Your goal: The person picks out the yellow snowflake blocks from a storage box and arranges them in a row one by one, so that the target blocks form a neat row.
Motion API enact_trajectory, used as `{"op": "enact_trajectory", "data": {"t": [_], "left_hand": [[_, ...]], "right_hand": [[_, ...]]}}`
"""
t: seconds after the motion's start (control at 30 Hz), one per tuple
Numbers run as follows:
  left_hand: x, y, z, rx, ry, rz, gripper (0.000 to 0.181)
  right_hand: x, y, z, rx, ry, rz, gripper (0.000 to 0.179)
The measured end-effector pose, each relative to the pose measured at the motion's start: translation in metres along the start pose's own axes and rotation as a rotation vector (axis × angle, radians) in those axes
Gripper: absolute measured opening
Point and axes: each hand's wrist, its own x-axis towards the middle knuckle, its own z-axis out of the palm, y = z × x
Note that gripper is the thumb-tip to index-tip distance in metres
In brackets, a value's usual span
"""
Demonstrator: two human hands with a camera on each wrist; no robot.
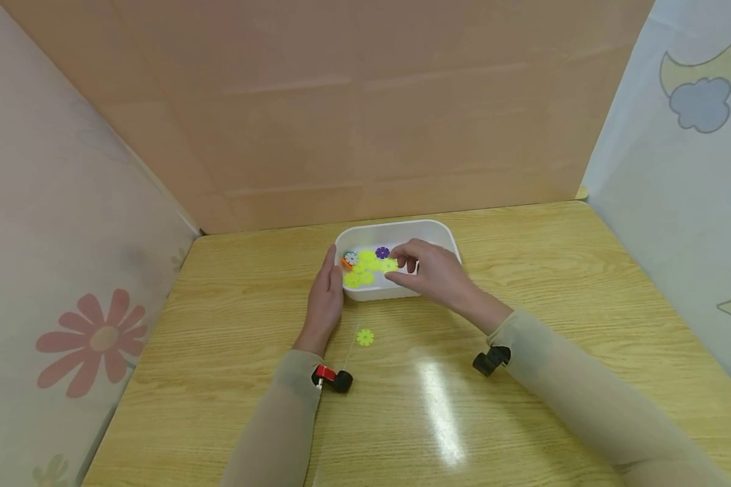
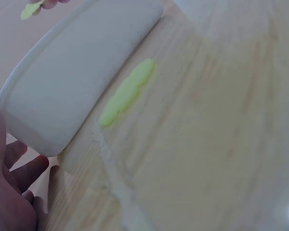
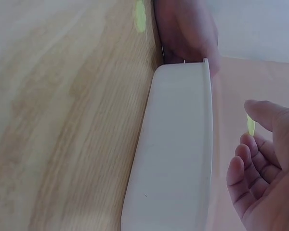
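Observation:
A white plastic box (image 1: 378,294) stands on the table, with several yellow snowflake discs (image 1: 359,277) inside. A purple disc (image 1: 382,252), a white disc (image 1: 350,258) and an orange piece (image 1: 346,264) lie in it too. My left hand (image 1: 325,301) rests along the box's left end, its fingers extended. Over the box, my right hand (image 1: 435,274) pinches a yellow snowflake disc (image 3: 251,125) between thumb and fingertips. On the table in front of the box lies another yellow snowflake disc (image 1: 365,337), seen nearly edge-on in the left wrist view.
The wooden table (image 1: 231,325) meets an upright tan panel (image 1: 353,135) behind the box. Pale printed panels stand at the left (image 1: 97,270) and right (image 1: 694,203). A thin strip or seam runs along the tabletop by the left wrist.

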Motion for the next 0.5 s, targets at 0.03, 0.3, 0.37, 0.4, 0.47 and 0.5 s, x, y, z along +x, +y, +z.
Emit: {"op": "enact_trajectory", "data": {"t": [0.03,0.3,0.37,0.4,0.47,0.5], "left_hand": [[0.000,0.000,0.000,0.001,0.001,0.001,0.058],[-0.001,0.000,0.000,0.002,0.001,-0.004,0.060],[-0.001,0.001,-0.001,0.000,0.002,-0.005,0.060],[-0.001,0.001,-0.001,0.001,0.002,-0.005,0.060],[-0.001,0.002,-0.001,0.005,0.000,-0.007,0.060],[-0.001,0.002,0.000,0.008,0.000,-0.008,0.060]], "right_hand": [[-0.003,-0.001,0.000,-0.005,-0.006,-0.002,0.031],[-0.022,-0.011,0.001,-0.015,-0.041,-0.029,0.030],[-0.026,-0.013,0.002,-0.020,-0.049,-0.041,0.030],[-0.028,-0.014,0.003,-0.020,-0.055,-0.051,0.030],[-0.032,-0.014,0.004,-0.016,-0.066,-0.061,0.029],[-0.034,-0.014,0.005,-0.011,-0.072,-0.066,0.029]]}}
